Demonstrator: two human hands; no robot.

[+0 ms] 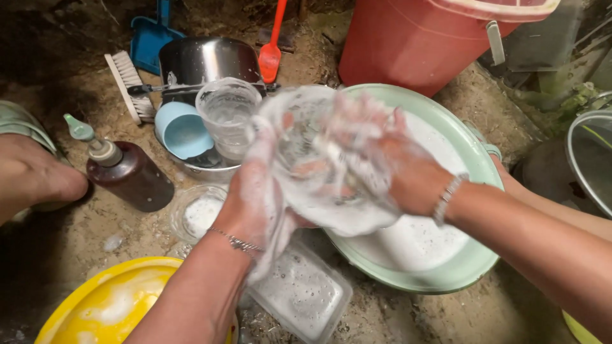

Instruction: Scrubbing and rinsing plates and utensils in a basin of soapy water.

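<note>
My left hand (252, 194) grips the near rim of a clear glass bowl (299, 137) covered in white soap foam. It is held tilted above a pale green basin (475, 261) of soapy water. My right hand (382, 159), also foamy, presses against the inside of the bowl; a scrubbing pad may be under its fingers, hidden by foam. Both wrists wear thin bracelets.
A steel pot (207, 60), a clear plastic cup (226, 111) and a light blue cup (182, 130) stand behind. A brown soap bottle (131, 175), a brush (127, 86), a yellow basin (105, 306), a clear rectangular container (303, 293), a small glass bowl (197, 213) and a red bucket (421, 41) surround me.
</note>
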